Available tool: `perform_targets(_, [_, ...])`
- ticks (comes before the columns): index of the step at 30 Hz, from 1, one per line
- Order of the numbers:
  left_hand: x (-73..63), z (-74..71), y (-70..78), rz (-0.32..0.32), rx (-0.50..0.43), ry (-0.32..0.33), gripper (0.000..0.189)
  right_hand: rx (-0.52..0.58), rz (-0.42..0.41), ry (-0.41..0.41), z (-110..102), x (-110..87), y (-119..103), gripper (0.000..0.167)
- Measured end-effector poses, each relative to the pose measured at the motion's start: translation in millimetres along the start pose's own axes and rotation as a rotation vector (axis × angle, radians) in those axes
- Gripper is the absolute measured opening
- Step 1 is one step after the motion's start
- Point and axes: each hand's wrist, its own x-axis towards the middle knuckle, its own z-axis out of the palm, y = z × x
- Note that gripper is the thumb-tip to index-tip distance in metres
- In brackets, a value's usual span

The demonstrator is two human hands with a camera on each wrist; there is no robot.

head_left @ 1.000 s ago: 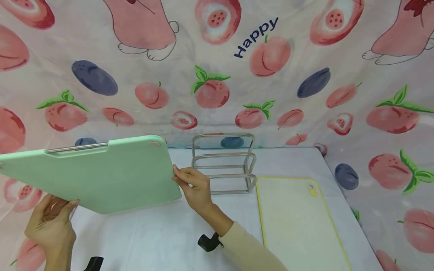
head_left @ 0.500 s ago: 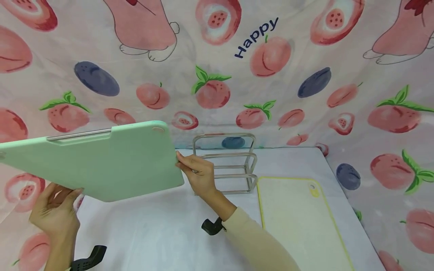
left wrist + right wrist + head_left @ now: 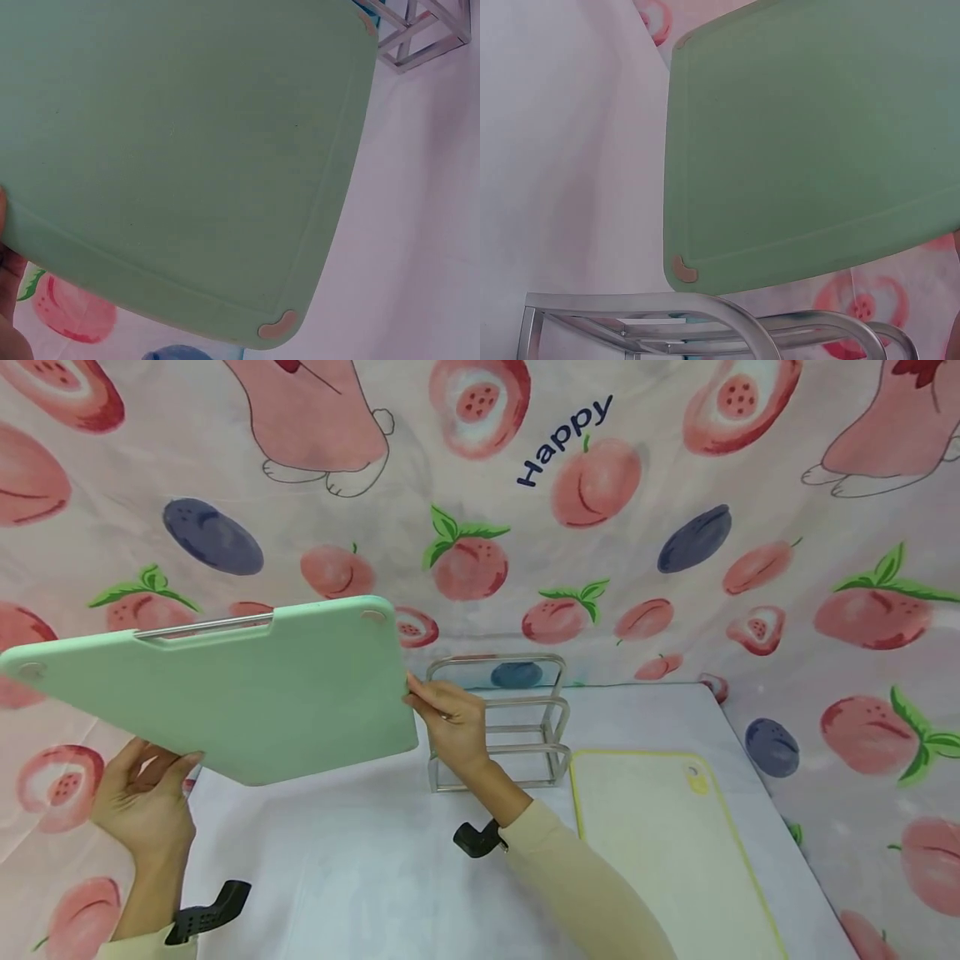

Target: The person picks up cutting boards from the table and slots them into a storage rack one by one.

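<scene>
A mint-green cutting board (image 3: 277, 702) with a metal bar in its top edge is held tilted above the table by both hands. My left hand (image 3: 146, 802) grips its lower left edge, thumb on the near face. At the right edge, my right hand (image 3: 453, 718) pinches the board between thumb and fingers, overlapping the metal rack (image 3: 525, 748) behind it. In the left wrist view the green board (image 3: 195, 165) fills most of the picture, with brownish corner pads. The right wrist view has the board (image 3: 802, 150) beyond the rack's bars (image 3: 630, 301).
A pale cutting board (image 3: 667, 852) with a yellow rim lies flat on the white-covered table (image 3: 337, 877), right of the rack. A fruit-print cloth (image 3: 480, 485) hangs behind the table and along its sides.
Both hands have raised the green cutting board and shifted it to the right, closer to the rack. The rack and the pale board stay where they were.
</scene>
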Motion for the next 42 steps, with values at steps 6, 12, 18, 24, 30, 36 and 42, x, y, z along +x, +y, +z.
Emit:
perform_targets(6, [2.1,8.3,-5.6,0.003,0.033,-0.031,0.045,-0.034,-0.006,0.013,-6.8,4.5,2.5,0.048])
perform_targets(12, [1.5,12.6,-10.1,0.001,0.038,-0.047,0.045,-0.04,0.006,0.025,-10.8,5.4,3.5,0.044])
perform_targets(18, [1.3,13.7,-15.3,-0.001,0.02,-0.071,0.046,-0.057,0.019,0.034,-12.6,3.1,5.5,0.042])
perform_targets(24, [1.0,14.8,-21.5,-0.01,0.042,-0.08,0.046,-0.076,0.022,0.041,-15.3,3.7,9.5,0.041])
perform_targets(30, [1.0,18.1,-26.8,-0.023,0.061,-0.084,0.046,-0.082,0.015,0.056,-18.0,4.1,14.5,0.038])
perform_targets(36, [1.2,20.7,-31.9,-0.021,0.078,-0.104,0.046,-0.072,-0.002,0.067,-19.9,7.2,12.5,0.038])
perform_targets(42, [-1.4,22.3,-35.7,-0.041,0.068,-0.124,0.046,-0.073,-0.021,0.071,-22.2,10.8,4.4,0.044])
